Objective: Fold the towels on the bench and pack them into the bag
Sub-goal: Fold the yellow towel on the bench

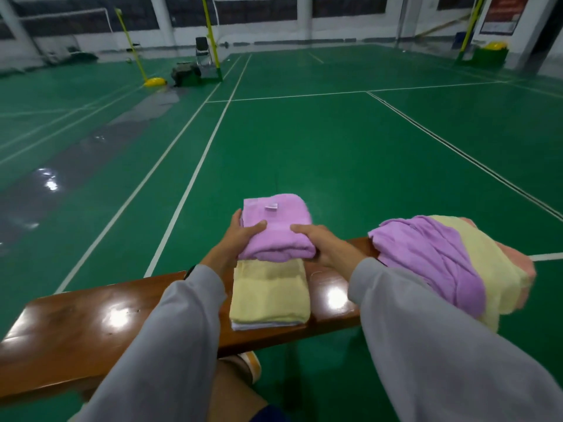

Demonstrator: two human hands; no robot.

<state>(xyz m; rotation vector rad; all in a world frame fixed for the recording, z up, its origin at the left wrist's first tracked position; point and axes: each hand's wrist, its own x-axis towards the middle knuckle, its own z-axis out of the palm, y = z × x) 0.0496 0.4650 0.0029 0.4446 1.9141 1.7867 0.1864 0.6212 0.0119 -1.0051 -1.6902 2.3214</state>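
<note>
Green court floor (335,147) w/ white lines (189,184); black chair (202,51); yellow net posts (210,35).

Dim, even overhead light — white glare patches on varnished bench (61,330), more on glossy floor (48,181) left of bench. Edges bowed by wide lens; far hall beyond bench soft, smeared.

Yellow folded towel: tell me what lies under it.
Only the front edge of a white cloth shows under the yellow towel, on the bench. The rest of it is covered.
</note>
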